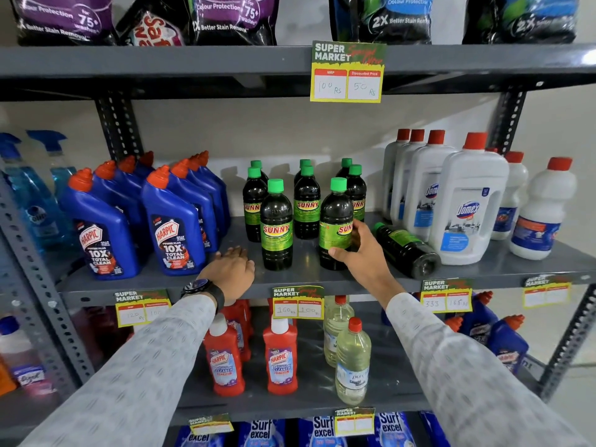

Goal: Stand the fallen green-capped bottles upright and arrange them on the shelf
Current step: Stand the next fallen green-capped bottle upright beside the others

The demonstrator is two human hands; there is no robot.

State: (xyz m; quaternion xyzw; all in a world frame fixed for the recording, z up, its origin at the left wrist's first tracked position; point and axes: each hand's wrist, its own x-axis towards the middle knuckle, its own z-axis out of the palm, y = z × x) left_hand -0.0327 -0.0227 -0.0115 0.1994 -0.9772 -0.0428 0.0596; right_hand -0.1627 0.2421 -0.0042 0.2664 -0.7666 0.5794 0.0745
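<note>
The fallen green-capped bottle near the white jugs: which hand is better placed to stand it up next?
Probably the right hand. The fallen bottle lies just beside it, though it first has to release the upright bottle. The left hand rests flat, farther away.

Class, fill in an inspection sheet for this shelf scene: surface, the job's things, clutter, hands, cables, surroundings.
Surface: grey metal shelf, middle tier.
Job's things: eight green-capped Sunny bottles upright in three columns; front-right bottle held; one fallen bottle on its side beside the Domex jug.
Clutter: blue Harpic bottles left, white red-capped bottles right.
Hands: right hand grips the front-right bottle; left hand flat on the shelf, empty.
Cables: nothing seen.
Surroundings: price tags, detergent pouches above, red Harpic bottles below.
</note>
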